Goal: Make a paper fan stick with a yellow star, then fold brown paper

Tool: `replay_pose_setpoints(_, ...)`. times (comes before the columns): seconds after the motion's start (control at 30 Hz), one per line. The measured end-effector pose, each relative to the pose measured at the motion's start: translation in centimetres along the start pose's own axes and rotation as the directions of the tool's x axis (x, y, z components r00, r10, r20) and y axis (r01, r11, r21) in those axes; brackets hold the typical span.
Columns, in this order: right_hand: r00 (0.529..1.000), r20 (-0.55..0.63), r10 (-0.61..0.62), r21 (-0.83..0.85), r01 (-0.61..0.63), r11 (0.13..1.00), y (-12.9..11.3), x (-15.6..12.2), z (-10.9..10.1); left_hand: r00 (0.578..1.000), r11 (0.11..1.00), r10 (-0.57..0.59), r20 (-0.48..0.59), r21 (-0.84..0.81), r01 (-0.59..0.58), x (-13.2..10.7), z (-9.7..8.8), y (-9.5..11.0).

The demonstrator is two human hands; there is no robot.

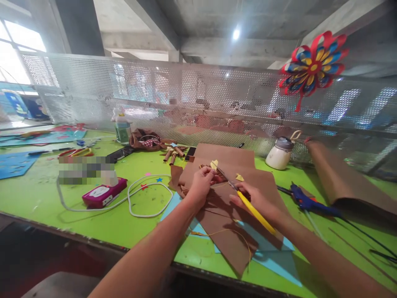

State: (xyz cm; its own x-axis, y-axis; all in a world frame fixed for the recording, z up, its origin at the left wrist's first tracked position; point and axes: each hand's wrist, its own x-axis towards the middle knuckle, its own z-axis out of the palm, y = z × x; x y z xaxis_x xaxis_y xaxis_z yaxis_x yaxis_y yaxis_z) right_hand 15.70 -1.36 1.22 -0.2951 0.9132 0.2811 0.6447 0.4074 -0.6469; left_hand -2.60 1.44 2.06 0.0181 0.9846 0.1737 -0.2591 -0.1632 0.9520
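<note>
My right hand [256,200] grips a pair of scissors [252,209] with long yellow handles. Its metal blades point up and left, reaching the fingertips of my left hand [203,182]. Those fingers are pinched together on a small pale yellow paper piece [214,164], which the blade tips meet; whether they touch it I cannot tell. Under both hands lie sheets of brown paper [263,182], with light blue paper [279,267] beneath. A second yellow scrap [239,177] rests on the brown paper, and a thin yellow cord [229,230] trails across it.
A blue glue gun [305,198], a white jar [279,154] and a brown paper roll [347,178] stand or lie at right. On the left are a magenta box [104,192] with a white cable [150,216], and rolled brown paper tubes [173,154]. Behind rises a perforated metal screen [198,87].
</note>
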Motion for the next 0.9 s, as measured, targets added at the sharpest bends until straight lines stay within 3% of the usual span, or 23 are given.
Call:
replay_pose_setpoints(0.37, 1.0, 0.002, 0.0, 0.073, 0.0, 0.997, -0.2, -0.5, 0.4, 0.999, 0.996, 0.007, 0.032, 0.088, -0.01, -0.2, 0.1, 0.1)
replay_pose_setpoints(0.6, 1.0, -0.001, 0.026, 0.103, -0.026, 0.994, -1.6, -0.9, -0.3, 0.999, 0.993, -0.011, 0.048, 0.121, 0.006, -0.4, 0.1, 0.3)
replay_pose_setpoints(0.9, 0.993, 0.033, 0.11, 0.11, -0.113, 0.988, -1.9, -1.1, -0.4, 0.997, 0.993, -0.045, 0.062, 0.114, 0.038, -0.2, 0.0, -0.1)
